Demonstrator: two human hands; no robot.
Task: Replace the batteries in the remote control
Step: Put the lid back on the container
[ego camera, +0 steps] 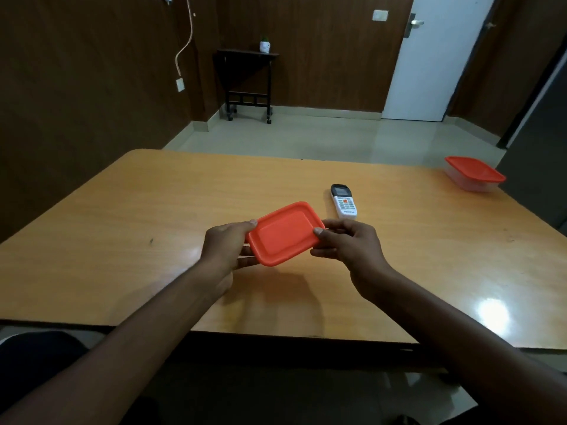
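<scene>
A small box with an orange lid [283, 233] is held above the wooden table [122, 225], tilted. My left hand [227, 245] grips its left end, and my right hand [346, 243] grips its right end, thumb on the lid's edge. The lid hides whatever is under or inside it. Just beyond, the white remote control [344, 201] with a dark screen lies face up on the table, apart from both hands. No batteries are visible.
A second clear container with an orange lid [474, 173] stands at the table's far right corner. Past the table are tiled floor, a small black side table [247, 84] and a white door [429, 62]. The table's near edge is close to me.
</scene>
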